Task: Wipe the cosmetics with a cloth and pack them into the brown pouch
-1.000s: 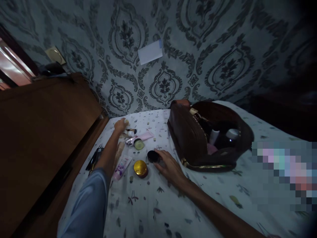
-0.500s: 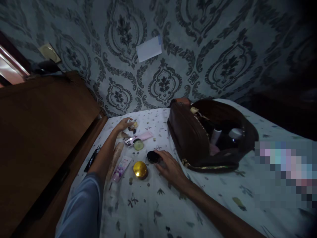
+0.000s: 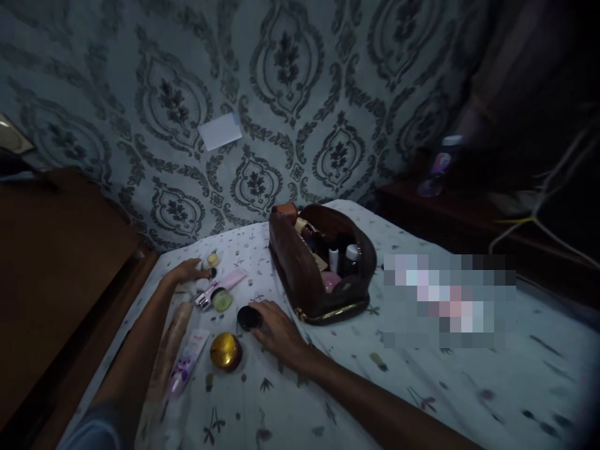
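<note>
My right hand [image 3: 279, 331] is closed around a jar with a round black lid [image 3: 248, 318], low over the patterned sheet. Farther off, my left hand [image 3: 190, 272] has its fingers curled at a small black-capped item [image 3: 212, 273], whose body they mostly hide. Just beyond it lies a small yellowish round item [image 3: 213, 259]. Between the hands are a pink tube [image 3: 233, 277], a silver-capped item [image 3: 204, 300] and a green jar [image 3: 222, 300]. Nearer me stand a gold-lidded jar [image 3: 225, 351] and a pink-and-white tube [image 3: 188, 362]. A long beige tube [image 3: 175, 331] lies beside my left forearm.
An unzipped brown bag [image 3: 293, 269] holding several bottles stands right of my hands. Wooden furniture [image 3: 60, 269] borders the sheet [image 3: 300, 412] at left; a patterned wall [image 3: 262, 125] rises behind. At right, a bottle [image 3: 440, 165] stands on a dark surface. A pixelated patch covers part of the sheet.
The view has swung right, so everything sits farther left. My left hand has drawn back from the yellowish item to the black-capped one. My right hand remains on the black-lidded jar.
</note>
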Demonstrator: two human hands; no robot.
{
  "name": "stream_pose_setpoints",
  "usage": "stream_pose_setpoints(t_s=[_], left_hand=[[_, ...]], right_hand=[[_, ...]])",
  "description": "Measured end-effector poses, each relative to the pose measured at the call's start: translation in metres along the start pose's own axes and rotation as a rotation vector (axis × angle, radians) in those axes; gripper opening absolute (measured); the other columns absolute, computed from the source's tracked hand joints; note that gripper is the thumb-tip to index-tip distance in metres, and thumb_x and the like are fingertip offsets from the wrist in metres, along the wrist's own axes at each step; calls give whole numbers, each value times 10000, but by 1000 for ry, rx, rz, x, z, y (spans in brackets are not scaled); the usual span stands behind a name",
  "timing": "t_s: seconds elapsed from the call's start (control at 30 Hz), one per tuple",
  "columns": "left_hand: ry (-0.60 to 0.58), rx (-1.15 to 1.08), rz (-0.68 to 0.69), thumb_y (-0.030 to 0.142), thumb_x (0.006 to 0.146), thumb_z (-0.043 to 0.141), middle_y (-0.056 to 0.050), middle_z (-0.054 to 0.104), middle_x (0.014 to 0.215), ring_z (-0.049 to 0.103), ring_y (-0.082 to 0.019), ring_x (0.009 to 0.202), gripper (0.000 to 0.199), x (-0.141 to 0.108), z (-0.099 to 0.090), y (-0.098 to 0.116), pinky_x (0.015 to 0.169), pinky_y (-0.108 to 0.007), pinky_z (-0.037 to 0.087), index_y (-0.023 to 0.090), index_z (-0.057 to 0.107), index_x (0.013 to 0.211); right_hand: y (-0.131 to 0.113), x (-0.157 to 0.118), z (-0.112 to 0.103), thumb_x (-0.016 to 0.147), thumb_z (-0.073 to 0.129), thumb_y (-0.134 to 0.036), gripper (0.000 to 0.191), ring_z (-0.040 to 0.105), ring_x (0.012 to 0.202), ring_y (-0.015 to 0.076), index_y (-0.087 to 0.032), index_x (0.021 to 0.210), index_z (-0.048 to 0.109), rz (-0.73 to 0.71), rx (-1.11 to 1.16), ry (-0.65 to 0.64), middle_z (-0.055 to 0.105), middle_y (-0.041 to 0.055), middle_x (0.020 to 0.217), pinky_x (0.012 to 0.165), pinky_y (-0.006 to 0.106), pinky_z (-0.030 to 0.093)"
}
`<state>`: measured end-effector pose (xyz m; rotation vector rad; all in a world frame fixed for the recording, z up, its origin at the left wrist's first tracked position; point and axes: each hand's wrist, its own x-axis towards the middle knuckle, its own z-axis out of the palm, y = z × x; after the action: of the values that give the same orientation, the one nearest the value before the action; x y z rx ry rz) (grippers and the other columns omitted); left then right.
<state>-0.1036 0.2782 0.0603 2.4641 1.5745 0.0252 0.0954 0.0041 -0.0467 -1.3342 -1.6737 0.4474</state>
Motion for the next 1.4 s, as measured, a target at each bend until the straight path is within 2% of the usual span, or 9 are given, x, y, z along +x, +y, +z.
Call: stream_pose_setpoints(t_s=[0.13, 0.23, 0.43, 0.53, 0.7, 0.9, 1.13, 1.3, 1.4], left_hand=[[-97, 73, 38, 375, 563, 784, -32, 762, 921, 685, -307, 973, 399, 4, -3, 9, 784, -309, 514, 237, 683, 923], [-121, 96, 83, 317, 526, 739, -42, 763, 964, 679, -318, 982, 410, 4, -4, 12, 789, -313, 499, 252, 680, 927], [-119, 61, 179, 367, 649, 666, 8, 717, 802, 655, -238, 818, 218, -6, -6, 11, 705, -274, 468, 251, 657, 834], [-75, 31, 171, 436, 720, 640, 3, 682, 744, 617, -215, 766, 266, -10, -9, 9, 671, -262, 451, 239, 651, 898], [-13, -56, 172, 534, 768, 597, -9, 695, 819, 604, -218, 845, 385, -15, -13, 2, 707, -258, 468, 231, 655, 997], [-23, -192, 247, 505, 750, 630, -22, 723, 824, 637, -209, 814, 359, -24, -9, 5, 746, -280, 506, 188, 702, 902], [120, -286, 267, 515, 836, 526, -48, 697, 779, 644, -207, 771, 401, -28, -8, 14, 740, -303, 509, 152, 681, 907], [77, -302, 375, 509, 917, 457, -51, 715, 928, 656, -212, 874, 410, -66, 0, 36, 805, -295, 510, 168, 665, 1008], [34, -262, 441, 490, 881, 563, -55, 693, 1095, 624, -247, 1048, 344, -97, 15, 51, 942, -327, 470, 220, 684, 1056]], right_hand=[[-9, 2, -5, 822, 614, -153, 494, 555, 1191, 253, -202, 1308, 537, 5, 10, 0, 613, 113, 1241, 1032, 439, 460], [-14, 3, -8, 807, 619, -131, 466, 562, 1154, 251, -206, 1263, 562, 8, 13, 6, 626, 100, 1199, 1007, 424, 474], [-14, 5, -8, 805, 612, -144, 476, 540, 1200, 258, -188, 1277, 561, 19, -2, 6, 620, 112, 1225, 1035, 431, 461], [-10, 5, -6, 804, 600, -150, 478, 533, 1221, 256, -177, 1280, 568, 11, 14, 3, 613, 121, 1255, 1058, 438, 447], [-2, 6, -2, 809, 582, -158, 492, 528, 1239, 272, -145, 1301, 562, 7, 27, -4, 605, 153, 1277, 1058, 482, 443], [6, 6, 4, 833, 584, -193, 486, 538, 1236, 264, -170, 1318, 555, -14, 19, 7, 610, 137, 1275, 1057, 479, 446], [8, 6, 5, 844, 573, -234, 473, 542, 1234, 269, -190, 1314, 566, -17, 0, 11, 608, 128, 1284, 1047, 478, 454], [5, 7, 3, 839, 571, -229, 482, 540, 1224, 276, -164, 1316, 553, -12, 15, 3, 613, 134, 1265, 1035, 477, 457], [2, 8, 2, 833, 565, -216, 486, 539, 1217, 269, -181, 1318, 546, -26, 13, -4, 612, 123, 1258, 1026, 472, 461]])
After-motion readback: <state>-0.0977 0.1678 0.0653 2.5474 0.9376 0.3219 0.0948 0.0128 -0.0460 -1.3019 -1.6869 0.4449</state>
